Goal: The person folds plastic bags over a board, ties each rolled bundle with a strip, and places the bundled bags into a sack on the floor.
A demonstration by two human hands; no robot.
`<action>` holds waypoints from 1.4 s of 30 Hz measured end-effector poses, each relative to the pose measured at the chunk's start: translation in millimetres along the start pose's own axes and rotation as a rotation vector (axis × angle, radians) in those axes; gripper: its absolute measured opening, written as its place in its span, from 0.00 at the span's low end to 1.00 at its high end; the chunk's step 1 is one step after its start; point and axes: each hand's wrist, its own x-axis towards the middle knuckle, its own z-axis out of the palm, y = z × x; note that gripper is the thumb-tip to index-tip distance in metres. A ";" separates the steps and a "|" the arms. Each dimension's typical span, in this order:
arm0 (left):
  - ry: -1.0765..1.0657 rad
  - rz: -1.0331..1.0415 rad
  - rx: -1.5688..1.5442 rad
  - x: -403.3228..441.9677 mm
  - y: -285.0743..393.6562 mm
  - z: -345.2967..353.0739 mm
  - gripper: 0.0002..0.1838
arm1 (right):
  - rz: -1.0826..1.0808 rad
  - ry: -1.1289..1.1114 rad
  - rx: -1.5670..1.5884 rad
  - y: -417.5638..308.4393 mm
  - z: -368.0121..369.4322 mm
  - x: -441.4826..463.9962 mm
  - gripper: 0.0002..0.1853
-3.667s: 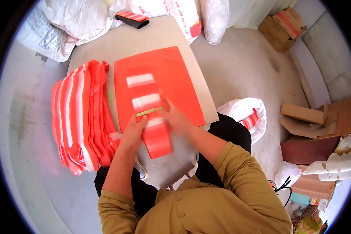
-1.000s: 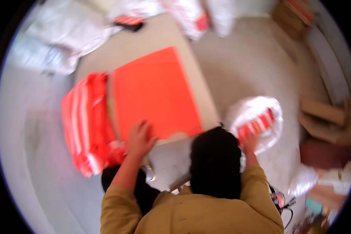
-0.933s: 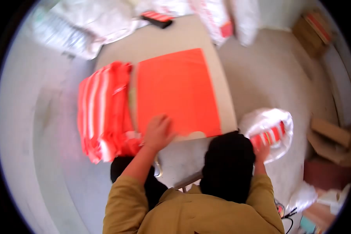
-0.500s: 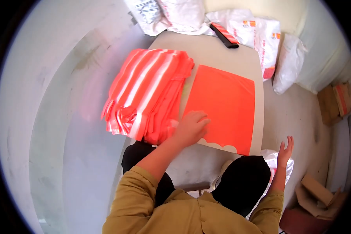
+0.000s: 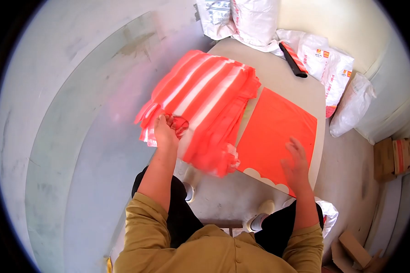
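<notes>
A thick pile of red-and-white striped bags lies on the left part of the table. At its near left corner, my left hand has its fingers closed on the edge of a striped bag, where dark red folds bunch up. To the right of the pile lies a flat red sheet with a pale scalloped near edge. Over the sheet's right part hovers my right hand, fingers apart and slightly blurred, holding nothing.
A black-and-red striped roll rests at the table's far edge, by white sacks. Another white sack stands right of the table. Cardboard boxes are at far right. A white bag is beside my right knee.
The striped bundle I held first went into the white bag at right. My right hand let go and came back over the sheet; my left hand moved onto the pile. The view has turned left.
</notes>
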 end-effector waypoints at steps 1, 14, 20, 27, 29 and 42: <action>0.026 -0.007 -0.093 4.4 1.4 -2.9 0.24 | 0.021 -0.021 -0.004 1.3 9.0 -4.3 0.25; -0.169 0.005 0.344 -14.3 -0.3 5.5 0.26 | 0.188 -0.041 0.135 12.8 27.7 -1.7 0.23; -0.326 -0.010 0.539 -24.0 11.4 6.5 0.27 | 0.136 -0.062 0.130 4.0 26.7 1.3 0.23; -0.311 -0.107 0.449 -22.0 9.5 11.4 0.23 | 0.099 -0.069 0.087 -4.9 28.5 2.5 0.20; -0.303 -0.142 0.341 -24.5 9.7 12.5 0.21 | 0.087 -0.068 0.085 -6.9 27.6 2.4 0.20; -0.453 -0.133 0.290 -27.1 -3.0 15.5 0.18 | -0.002 -0.220 0.148 -5.8 51.0 1.0 0.18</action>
